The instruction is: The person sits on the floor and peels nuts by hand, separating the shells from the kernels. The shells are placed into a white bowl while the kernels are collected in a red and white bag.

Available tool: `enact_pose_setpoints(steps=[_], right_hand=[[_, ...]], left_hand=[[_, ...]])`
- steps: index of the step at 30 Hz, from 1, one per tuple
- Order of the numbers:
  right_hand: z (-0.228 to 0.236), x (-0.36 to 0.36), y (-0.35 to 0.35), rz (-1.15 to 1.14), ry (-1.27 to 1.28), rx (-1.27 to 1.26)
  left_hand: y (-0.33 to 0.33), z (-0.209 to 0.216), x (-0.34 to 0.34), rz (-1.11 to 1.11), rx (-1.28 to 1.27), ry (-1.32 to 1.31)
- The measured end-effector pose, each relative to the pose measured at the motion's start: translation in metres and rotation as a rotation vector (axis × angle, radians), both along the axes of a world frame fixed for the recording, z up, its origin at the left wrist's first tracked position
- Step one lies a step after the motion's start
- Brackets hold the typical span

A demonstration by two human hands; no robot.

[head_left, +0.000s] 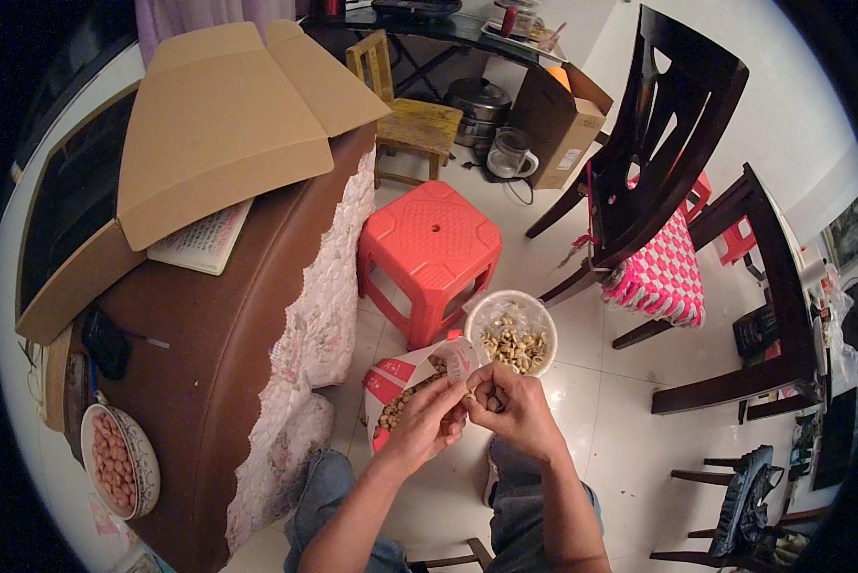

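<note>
Pinching what looks like a peanut between left hand and right hand, we do best pressing gently, near the white bucket rim.

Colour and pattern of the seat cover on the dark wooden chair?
The seat cover is pink and white, checkered; shows best in the head view, the only one.

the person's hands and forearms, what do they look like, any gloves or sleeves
The left hand and right hand are both ungloved. The forearms are bare too, with no sleeves in view, and no watch or bracelet shows at either wrist.
</note>
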State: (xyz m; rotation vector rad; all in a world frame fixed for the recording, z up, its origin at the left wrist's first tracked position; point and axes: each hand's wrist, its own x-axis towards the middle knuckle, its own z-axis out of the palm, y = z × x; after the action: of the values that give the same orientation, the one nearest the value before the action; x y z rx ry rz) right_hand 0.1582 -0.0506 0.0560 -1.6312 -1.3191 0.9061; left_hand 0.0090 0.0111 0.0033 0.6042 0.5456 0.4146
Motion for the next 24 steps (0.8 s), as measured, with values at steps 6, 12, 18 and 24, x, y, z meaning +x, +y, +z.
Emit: enact_pose_setpoints(steps=[6,12,18,24], right_hand=[[-0.006,0.006,0.000,0.014,0.075,-0.008],[-0.007,0.008,0.000,0.026,0.079,-0.015],[0.001,0.008,-0.001,0.079,0.047,-0.025],[0.001,0.013,-0.002,0.111,0.031,-0.014]], left_hand=[[0.003,-0.001,-0.004,-0.019,-0.027,-0.045],[0.004,-0.004,-0.005,-0.024,-0.074,-0.057],[0.006,-0.007,-0.008,-0.074,0.008,-0.027],[0.006,-0.010,-0.008,-0.077,-0.020,-0.028]])
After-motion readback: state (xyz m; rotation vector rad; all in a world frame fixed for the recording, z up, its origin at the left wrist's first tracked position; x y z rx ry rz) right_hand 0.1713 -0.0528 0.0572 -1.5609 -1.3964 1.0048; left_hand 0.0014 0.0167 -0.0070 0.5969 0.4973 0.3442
